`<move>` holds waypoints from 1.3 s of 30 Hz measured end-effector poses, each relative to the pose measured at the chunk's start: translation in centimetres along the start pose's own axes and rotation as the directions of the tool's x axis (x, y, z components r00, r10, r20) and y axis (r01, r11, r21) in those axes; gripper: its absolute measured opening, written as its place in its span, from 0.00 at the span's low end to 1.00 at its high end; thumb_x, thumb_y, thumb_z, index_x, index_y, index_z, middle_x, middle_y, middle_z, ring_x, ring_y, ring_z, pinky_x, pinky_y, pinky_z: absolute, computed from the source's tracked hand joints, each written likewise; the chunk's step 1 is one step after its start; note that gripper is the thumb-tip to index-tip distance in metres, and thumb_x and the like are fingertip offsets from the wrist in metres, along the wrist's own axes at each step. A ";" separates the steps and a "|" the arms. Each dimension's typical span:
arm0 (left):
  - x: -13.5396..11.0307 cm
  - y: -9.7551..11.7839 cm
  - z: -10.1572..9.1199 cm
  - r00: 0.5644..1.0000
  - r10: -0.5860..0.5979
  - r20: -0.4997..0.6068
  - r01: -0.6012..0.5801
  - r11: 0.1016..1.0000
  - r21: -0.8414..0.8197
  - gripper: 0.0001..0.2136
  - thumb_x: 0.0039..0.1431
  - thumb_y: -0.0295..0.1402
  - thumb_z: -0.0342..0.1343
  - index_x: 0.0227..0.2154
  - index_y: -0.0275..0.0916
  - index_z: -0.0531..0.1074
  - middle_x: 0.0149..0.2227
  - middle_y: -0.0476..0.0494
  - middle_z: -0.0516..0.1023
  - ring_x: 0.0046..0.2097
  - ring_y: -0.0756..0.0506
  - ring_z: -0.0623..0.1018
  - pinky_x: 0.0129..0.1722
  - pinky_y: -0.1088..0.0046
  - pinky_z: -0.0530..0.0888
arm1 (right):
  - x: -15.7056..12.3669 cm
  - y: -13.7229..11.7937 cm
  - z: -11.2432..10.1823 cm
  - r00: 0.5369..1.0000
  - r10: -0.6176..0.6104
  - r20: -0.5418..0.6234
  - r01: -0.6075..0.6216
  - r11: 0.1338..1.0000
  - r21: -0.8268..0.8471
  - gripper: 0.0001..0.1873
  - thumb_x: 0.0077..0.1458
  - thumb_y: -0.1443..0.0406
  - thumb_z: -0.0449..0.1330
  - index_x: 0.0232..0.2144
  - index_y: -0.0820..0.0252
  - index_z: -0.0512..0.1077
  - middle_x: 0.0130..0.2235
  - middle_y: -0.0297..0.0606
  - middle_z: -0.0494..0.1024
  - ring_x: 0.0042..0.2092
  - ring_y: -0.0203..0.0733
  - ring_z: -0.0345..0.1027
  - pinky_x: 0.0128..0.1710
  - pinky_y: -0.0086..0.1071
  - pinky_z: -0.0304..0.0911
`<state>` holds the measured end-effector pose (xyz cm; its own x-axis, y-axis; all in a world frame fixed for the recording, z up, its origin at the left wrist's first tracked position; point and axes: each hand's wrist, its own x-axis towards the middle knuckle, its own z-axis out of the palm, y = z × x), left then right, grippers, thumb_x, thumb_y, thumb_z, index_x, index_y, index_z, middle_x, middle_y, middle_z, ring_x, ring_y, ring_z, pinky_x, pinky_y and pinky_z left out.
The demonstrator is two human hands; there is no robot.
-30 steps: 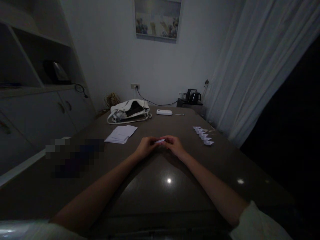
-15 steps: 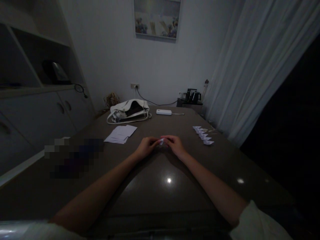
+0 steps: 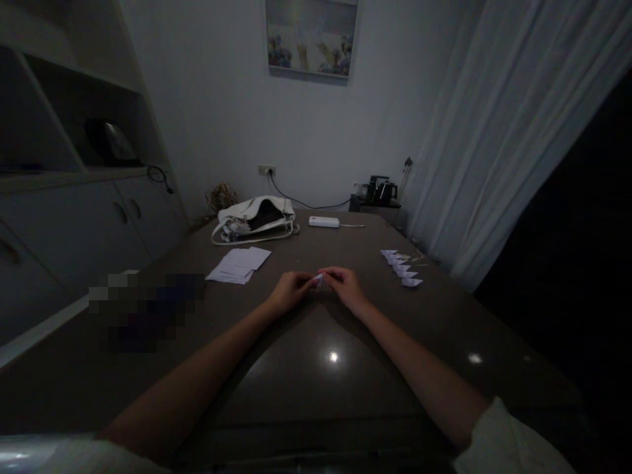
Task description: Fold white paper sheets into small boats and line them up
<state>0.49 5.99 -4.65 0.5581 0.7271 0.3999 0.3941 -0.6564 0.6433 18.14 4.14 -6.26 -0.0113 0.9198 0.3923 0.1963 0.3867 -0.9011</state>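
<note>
Over the middle of the brown table, my left hand [image 3: 291, 290] and my right hand [image 3: 345, 286] meet at the fingertips. Between them they pinch a small folded piece of white paper [image 3: 319, 279], mostly covered by the fingers. A stack of white paper sheets [image 3: 237, 264] lies to the left, beyond my left hand. Off to the right, several folded white paper pieces [image 3: 401, 268] stand in a slanting row on the table.
Towards the table's far end lie a white handbag [image 3: 257, 219] and a white power bank [image 3: 324, 222] with a short cable. A black kettle [image 3: 385, 191] stands on a low stand behind. White curtains [image 3: 474, 131] hang on the right. A blurred patch hides part of the left side.
The folded paper has shifted slightly between my fingertips and shows at a different angle. Both hands stay in nearly the same place.
</note>
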 end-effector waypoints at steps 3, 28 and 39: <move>0.0 -0.1 0.0 1.000 -0.003 -0.008 0.003 1.000 0.012 0.19 0.59 0.43 0.48 0.31 0.32 0.77 0.26 0.46 0.77 0.28 0.48 0.72 0.27 0.77 0.64 | 0.0 0.0 0.1 1.000 0.005 0.009 -0.005 1.000 0.006 0.14 0.46 0.59 0.61 0.33 0.62 0.76 0.34 0.41 0.79 0.32 0.39 0.70 0.28 0.28 0.61; -0.2 0.5 -0.3 0.998 0.010 0.062 -0.013 0.999 0.049 0.21 0.60 0.43 0.45 0.25 0.31 0.76 0.21 0.48 0.72 0.25 0.50 0.69 0.26 0.78 0.62 | -0.3 -0.6 0.1 1.000 -0.012 0.028 0.012 1.000 -0.009 0.10 0.44 0.60 0.62 0.25 0.63 0.75 0.28 0.39 0.77 0.31 0.39 0.68 0.32 0.30 0.62; -0.1 0.4 -0.4 0.995 -0.012 0.102 -0.005 0.986 0.168 0.22 0.62 0.43 0.43 0.25 0.33 0.75 0.20 0.47 0.72 0.23 0.51 0.68 0.24 0.78 0.59 | -0.3 -0.1 0.1 0.998 0.062 -0.003 -0.062 0.997 0.038 0.11 0.43 0.59 0.62 0.23 0.63 0.74 0.22 0.34 0.71 0.23 0.34 0.59 0.24 0.27 0.53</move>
<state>0.32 5.70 -4.20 0.6245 0.7107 0.3237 0.5083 -0.6846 0.5225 18.03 3.77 -6.28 0.0041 0.9417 0.3364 0.1596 0.3314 -0.9299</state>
